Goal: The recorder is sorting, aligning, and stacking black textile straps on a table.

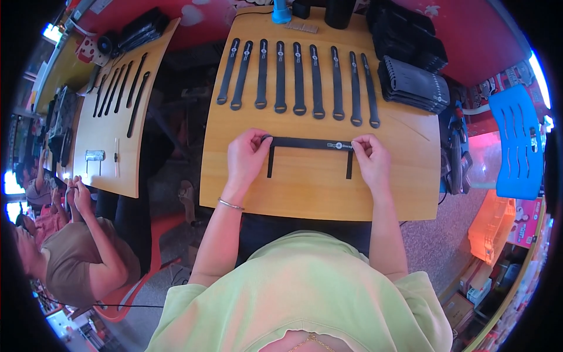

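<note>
Head cam, only view: left hand [249,157] and right hand [370,158] each pinch one end of a black strap [308,143] laid flat across the wooden surface [316,193], w/ both short ends folded down toward the person. Grip on both sides is fingers closed on the strap's corners. Behind it sits a row of straps [299,79] laid out side by side, so looks like approx nine are done and this one's mid-work. A stack of black straps [413,85] at right prob still waits. Both forearms come straight up from below, wrists low, palms down.
</note>
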Demonstrator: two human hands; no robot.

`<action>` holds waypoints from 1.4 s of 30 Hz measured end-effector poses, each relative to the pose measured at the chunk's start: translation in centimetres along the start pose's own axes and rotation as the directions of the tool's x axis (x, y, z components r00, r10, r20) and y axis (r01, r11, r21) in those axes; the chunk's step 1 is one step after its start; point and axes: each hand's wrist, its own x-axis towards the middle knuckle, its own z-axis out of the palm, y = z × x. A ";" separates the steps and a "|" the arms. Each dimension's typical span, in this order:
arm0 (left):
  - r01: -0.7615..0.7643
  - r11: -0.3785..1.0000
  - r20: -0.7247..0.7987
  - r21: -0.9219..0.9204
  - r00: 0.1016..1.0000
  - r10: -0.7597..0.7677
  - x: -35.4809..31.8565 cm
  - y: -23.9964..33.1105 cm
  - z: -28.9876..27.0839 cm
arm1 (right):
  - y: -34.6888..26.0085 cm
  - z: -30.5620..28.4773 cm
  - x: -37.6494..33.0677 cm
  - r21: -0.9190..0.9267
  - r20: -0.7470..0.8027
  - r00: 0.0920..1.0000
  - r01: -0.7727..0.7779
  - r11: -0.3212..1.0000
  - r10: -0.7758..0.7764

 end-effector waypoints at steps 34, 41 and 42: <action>0.005 1.000 -0.003 0.010 1.000 -0.005 0.2 -0.9 0.3 | -0.4 -0.1 -0.5 -0.104 -0.008 0.999 0.034 0.994 -0.035; -0.018 0.998 -0.013 0.067 1.000 0.019 0.1 -0.3 0.4 | -0.6 0.1 -0.7 -0.156 -0.029 0.996 0.074 0.985 -0.080; -0.028 0.995 -0.016 0.098 0.999 0.029 0.1 -0.2 0.4 | -0.7 0.1 -0.7 -0.170 -0.034 0.994 0.098 0.981 -0.105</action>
